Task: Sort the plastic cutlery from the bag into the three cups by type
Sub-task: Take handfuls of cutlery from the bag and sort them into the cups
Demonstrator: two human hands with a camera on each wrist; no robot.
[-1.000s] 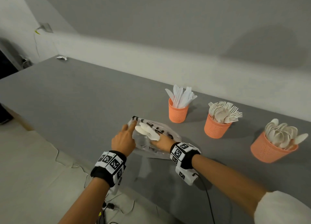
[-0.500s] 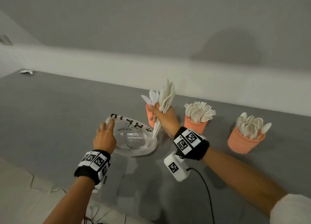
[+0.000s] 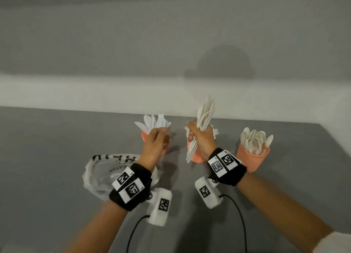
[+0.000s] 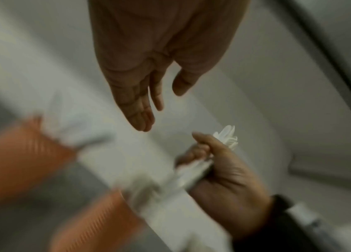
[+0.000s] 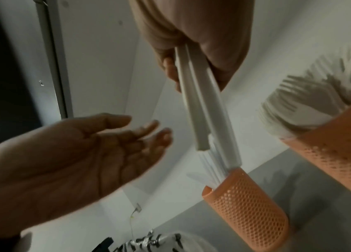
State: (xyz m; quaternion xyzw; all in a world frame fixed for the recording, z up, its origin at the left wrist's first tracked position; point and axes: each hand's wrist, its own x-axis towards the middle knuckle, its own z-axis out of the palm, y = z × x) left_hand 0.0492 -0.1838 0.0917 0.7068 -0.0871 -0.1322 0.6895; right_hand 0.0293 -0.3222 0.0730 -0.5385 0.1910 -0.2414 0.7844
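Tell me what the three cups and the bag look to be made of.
Cups: seemingly moulded plastic, matte orange, going by the fine mesh of holes through the wall. Bag: thin clear plastic film, glossy, since it crumples, shows the grey table through it and carries black print.

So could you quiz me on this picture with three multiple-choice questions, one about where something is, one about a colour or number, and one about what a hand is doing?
1. Where does the plastic bag lie?
A. inside a cup
B. on the grey table, at the person's left
C. on the floor

2. How many orange cups stand on the table?
A. three
B. two
C. five

3. What is the right hand doing?
A. resting flat on the table
B. reaching into the bag
C. gripping a bundle of white cutlery

Answers:
1 B: the bag sits on the table beside the left wrist.
2 A: knife cup, middle cup and spoon cup.
3 C: its fingers curl round the bundle.
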